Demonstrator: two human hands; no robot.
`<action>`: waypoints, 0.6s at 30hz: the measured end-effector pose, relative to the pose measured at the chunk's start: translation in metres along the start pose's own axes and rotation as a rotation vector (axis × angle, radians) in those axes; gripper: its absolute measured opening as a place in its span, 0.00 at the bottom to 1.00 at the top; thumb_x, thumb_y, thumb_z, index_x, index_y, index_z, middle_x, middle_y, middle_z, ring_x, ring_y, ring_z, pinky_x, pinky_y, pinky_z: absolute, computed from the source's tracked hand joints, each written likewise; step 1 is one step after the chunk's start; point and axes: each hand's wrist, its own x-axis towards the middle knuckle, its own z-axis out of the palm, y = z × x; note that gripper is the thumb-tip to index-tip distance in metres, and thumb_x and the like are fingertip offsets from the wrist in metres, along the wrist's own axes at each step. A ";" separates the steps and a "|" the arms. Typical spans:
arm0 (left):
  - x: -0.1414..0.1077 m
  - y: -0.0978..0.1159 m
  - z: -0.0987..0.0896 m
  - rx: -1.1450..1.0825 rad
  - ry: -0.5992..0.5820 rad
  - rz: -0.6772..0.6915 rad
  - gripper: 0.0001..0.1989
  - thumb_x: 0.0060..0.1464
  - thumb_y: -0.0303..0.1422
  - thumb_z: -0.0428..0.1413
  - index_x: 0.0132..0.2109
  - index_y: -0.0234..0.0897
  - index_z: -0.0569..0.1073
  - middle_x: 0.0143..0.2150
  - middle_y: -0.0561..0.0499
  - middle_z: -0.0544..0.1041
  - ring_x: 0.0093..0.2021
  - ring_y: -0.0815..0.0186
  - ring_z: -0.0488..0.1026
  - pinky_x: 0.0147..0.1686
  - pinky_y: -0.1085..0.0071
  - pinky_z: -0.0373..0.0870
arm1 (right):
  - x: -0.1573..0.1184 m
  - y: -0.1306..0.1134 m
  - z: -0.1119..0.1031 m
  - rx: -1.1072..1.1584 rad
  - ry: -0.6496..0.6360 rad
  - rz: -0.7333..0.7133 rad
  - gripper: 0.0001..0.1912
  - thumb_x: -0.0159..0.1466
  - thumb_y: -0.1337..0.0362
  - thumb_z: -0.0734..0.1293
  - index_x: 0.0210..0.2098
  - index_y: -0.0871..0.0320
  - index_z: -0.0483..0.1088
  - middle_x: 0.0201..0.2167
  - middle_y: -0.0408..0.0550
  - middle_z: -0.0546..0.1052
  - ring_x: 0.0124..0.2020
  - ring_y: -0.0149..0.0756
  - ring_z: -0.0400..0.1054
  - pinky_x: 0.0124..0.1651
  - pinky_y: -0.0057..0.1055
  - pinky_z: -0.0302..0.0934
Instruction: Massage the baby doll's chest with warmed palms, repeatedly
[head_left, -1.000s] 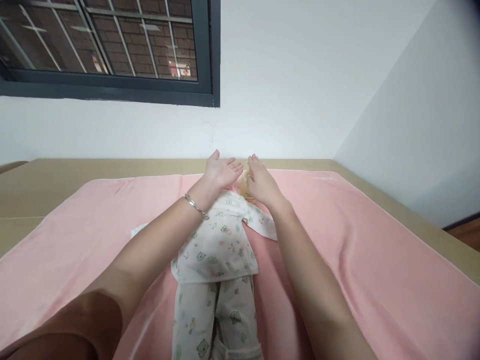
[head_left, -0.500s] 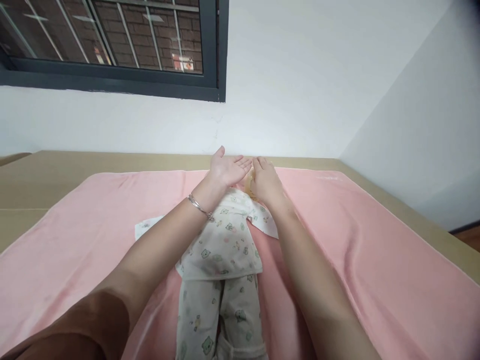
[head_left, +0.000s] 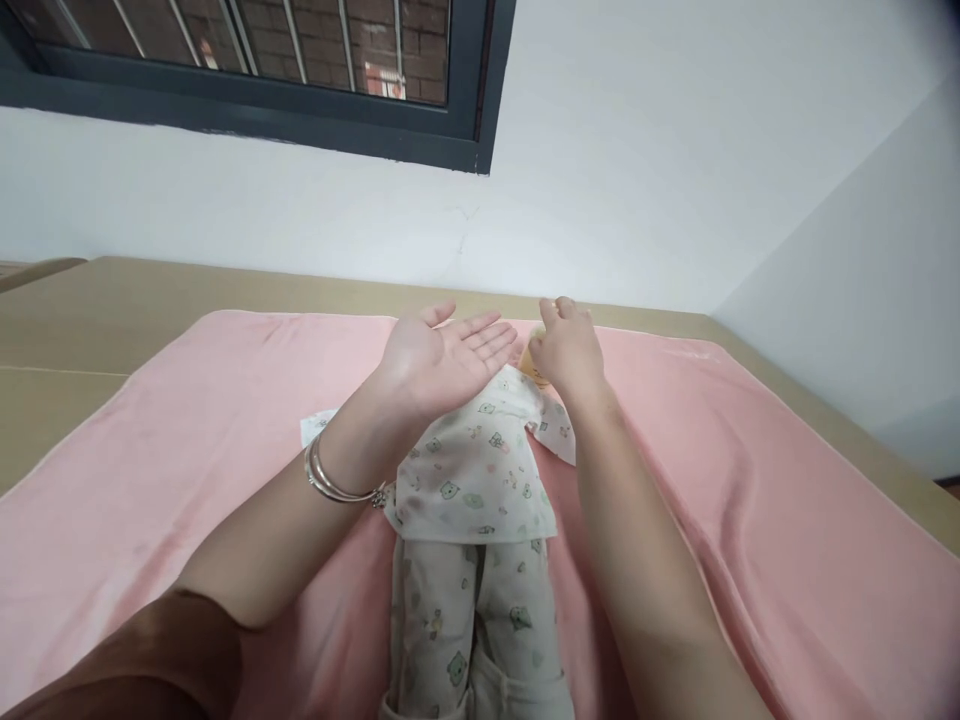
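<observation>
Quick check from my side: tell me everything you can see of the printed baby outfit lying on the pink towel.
The printed baby outfit is a cream, soft-looking cloth top and trousers with small bear motifs. It lies flat on the pink towel, collar toward the wall, trouser legs running out of the bottom edge. One sleeve spreads right; the other shows beyond the left forearm. The left hand is open, palm up, above its chest. The right hand is at the collar, closed around a yellowish object, mostly hidden.

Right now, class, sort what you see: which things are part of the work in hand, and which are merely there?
In hand:
left hand, open, palm up
right hand, closed on a small yellowish bottle
doll in printed top and trousers

Merely there:
pink towel
window
bracelet
</observation>
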 end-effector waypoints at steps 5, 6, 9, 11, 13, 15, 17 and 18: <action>-0.007 0.000 -0.003 0.043 -0.006 -0.037 0.30 0.64 0.36 0.38 0.70 0.30 0.57 0.67 0.35 0.66 0.68 0.56 0.65 0.64 0.61 0.69 | -0.003 -0.001 -0.002 -0.009 -0.006 0.026 0.31 0.64 0.68 0.57 0.66 0.70 0.60 0.64 0.68 0.63 0.65 0.58 0.57 0.68 0.55 0.49; -0.008 0.001 -0.004 0.064 -0.016 -0.021 0.30 0.64 0.36 0.38 0.70 0.30 0.57 0.67 0.35 0.66 0.69 0.56 0.64 0.64 0.60 0.69 | -0.003 -0.001 -0.003 0.001 -0.010 0.032 0.31 0.64 0.68 0.56 0.66 0.70 0.60 0.64 0.68 0.64 0.65 0.58 0.57 0.68 0.55 0.50; -0.010 0.004 -0.005 0.128 -0.054 0.025 0.30 0.65 0.36 0.37 0.71 0.32 0.55 0.67 0.36 0.66 0.70 0.53 0.62 0.64 0.56 0.68 | -0.004 0.000 -0.003 0.013 -0.025 0.040 0.30 0.64 0.68 0.56 0.65 0.68 0.61 0.64 0.66 0.64 0.65 0.57 0.58 0.68 0.56 0.50; -0.013 0.007 -0.004 0.146 -0.062 0.045 0.30 0.65 0.36 0.37 0.71 0.34 0.55 0.67 0.38 0.66 0.70 0.52 0.62 0.65 0.53 0.67 | -0.004 0.001 -0.001 0.010 -0.032 0.029 0.30 0.64 0.68 0.57 0.65 0.67 0.62 0.65 0.67 0.63 0.67 0.57 0.57 0.69 0.58 0.48; -0.015 0.009 -0.003 0.154 -0.061 0.055 0.29 0.65 0.35 0.37 0.71 0.37 0.55 0.67 0.39 0.66 0.70 0.51 0.62 0.65 0.51 0.66 | -0.003 0.003 0.001 0.023 -0.045 0.023 0.30 0.64 0.67 0.58 0.66 0.65 0.61 0.68 0.66 0.60 0.70 0.59 0.52 0.69 0.62 0.46; -0.018 0.009 -0.002 0.167 -0.062 0.053 0.28 0.65 0.36 0.37 0.70 0.38 0.56 0.67 0.39 0.67 0.70 0.51 0.62 0.66 0.50 0.65 | -0.004 0.003 -0.002 0.057 -0.076 0.039 0.32 0.65 0.65 0.59 0.68 0.63 0.57 0.70 0.66 0.56 0.73 0.60 0.46 0.69 0.67 0.43; -0.020 0.008 -0.002 0.180 -0.070 0.035 0.28 0.65 0.36 0.37 0.69 0.37 0.58 0.65 0.39 0.68 0.69 0.51 0.62 0.66 0.49 0.64 | -0.007 0.001 -0.012 0.110 -0.110 0.079 0.34 0.66 0.62 0.59 0.70 0.61 0.52 0.72 0.65 0.53 0.74 0.62 0.43 0.68 0.70 0.43; -0.021 0.008 -0.001 0.188 -0.075 0.028 0.28 0.65 0.36 0.36 0.68 0.36 0.59 0.64 0.38 0.69 0.69 0.51 0.63 0.66 0.50 0.64 | -0.010 -0.003 -0.020 0.143 -0.119 0.095 0.35 0.67 0.60 0.59 0.71 0.61 0.50 0.72 0.65 0.53 0.74 0.62 0.43 0.68 0.70 0.44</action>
